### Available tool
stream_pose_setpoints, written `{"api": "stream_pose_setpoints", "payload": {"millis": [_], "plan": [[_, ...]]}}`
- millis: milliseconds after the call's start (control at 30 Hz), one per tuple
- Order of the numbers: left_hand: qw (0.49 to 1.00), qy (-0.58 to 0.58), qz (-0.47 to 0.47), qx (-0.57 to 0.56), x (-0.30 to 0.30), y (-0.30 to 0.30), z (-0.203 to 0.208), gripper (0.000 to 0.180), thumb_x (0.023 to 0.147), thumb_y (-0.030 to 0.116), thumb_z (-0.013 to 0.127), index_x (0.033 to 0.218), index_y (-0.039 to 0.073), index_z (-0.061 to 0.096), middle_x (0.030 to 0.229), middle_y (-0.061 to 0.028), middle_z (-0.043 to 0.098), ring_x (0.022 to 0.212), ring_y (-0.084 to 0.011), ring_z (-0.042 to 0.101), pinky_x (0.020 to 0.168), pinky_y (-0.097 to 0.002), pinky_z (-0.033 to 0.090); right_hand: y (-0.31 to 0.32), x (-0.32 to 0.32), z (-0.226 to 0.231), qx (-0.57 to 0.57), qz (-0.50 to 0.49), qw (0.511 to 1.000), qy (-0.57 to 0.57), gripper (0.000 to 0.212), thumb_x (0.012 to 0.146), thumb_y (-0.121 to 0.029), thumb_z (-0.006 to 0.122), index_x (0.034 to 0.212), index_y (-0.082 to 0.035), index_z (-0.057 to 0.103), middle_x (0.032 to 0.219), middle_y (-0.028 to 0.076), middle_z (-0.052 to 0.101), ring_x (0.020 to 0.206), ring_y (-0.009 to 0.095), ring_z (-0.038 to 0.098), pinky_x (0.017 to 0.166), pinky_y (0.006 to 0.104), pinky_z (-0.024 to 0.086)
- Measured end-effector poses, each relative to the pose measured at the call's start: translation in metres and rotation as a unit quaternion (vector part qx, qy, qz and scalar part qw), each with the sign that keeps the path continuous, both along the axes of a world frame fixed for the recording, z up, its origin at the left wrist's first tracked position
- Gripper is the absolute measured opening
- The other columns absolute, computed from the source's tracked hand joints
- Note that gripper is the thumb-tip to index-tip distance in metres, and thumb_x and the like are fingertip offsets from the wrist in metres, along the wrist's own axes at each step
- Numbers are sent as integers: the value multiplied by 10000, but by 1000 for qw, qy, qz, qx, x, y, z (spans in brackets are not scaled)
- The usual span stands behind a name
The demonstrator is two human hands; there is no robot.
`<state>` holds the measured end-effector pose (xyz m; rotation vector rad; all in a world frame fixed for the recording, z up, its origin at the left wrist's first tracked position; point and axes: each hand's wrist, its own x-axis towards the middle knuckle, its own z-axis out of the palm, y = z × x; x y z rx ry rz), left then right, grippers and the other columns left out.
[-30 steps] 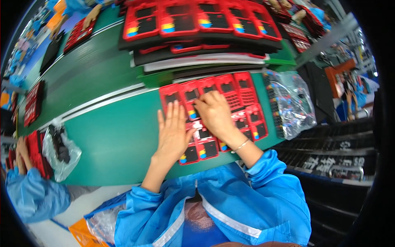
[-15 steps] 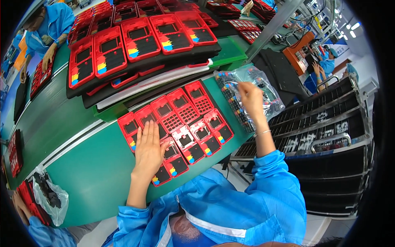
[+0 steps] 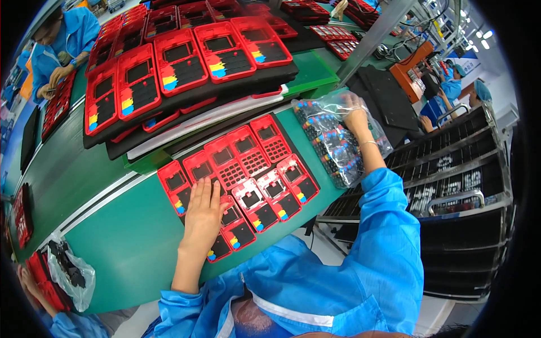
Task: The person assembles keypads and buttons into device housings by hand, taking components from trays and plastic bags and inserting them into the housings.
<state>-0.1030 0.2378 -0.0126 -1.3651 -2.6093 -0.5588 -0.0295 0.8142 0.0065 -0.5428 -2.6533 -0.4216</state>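
Observation:
My left hand [image 3: 204, 211] lies with fingers stretched over the red plastic phone shells [image 3: 199, 167] in the tray on the bench. Some of these shells show black keypads [image 3: 231, 176]; others have black lower panels with yellow and blue patches. To the right sits a clear plastic bag [image 3: 369, 163] over rows of black keypads with coloured keys [image 3: 332, 138]. My right hand [image 3: 355, 115] is at the far part of this bag, its fingers among the shiny film. Glare and blur hide whether they grip anything.
Beyond the tray rises a stack of black trays [image 3: 211, 107] full of red shells. At the near left stands a clear bag with black pieces [image 3: 70, 270]. A wheeled rack [image 3: 451, 191] is on the right. Co-workers in blue sit at the far left, near left and far right.
My right hand has moved away from me and slightly right, to the bag's far part. My left hand has stayed on the shells, shifting slightly toward me. The bag's film has shifted, baring more keypads to view.

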Motion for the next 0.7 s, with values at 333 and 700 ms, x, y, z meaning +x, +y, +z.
{"api": "stream_pose_setpoints", "payload": {"millis": [333, 700], "plan": [[1000, 1, 12, 10, 8, 11, 2, 547, 996, 207, 650, 1420, -114, 521, 1523, -304, 462, 1469, -432, 399, 1249, -544, 286, 44, 5, -13, 205, -1, 978, -47, 399, 876, -104, 611, 1271, -46, 619, 1231, 182, 645, 1056, 345, 657, 832, 442, 604], [999, -7, 48, -2, 9, 6, 7, 615, 982, 326, 658, 1428, -81, 541, 1497, -230, 521, 1446, -342, 440, 1242, -615, 222, -5, 17, 19, -100, 148, 981, 72, 280, 924, 6, 531, 1159, 8, 684, 1210, 263, 695, 1156, 434, 655, 1014, 465, 516]]}}
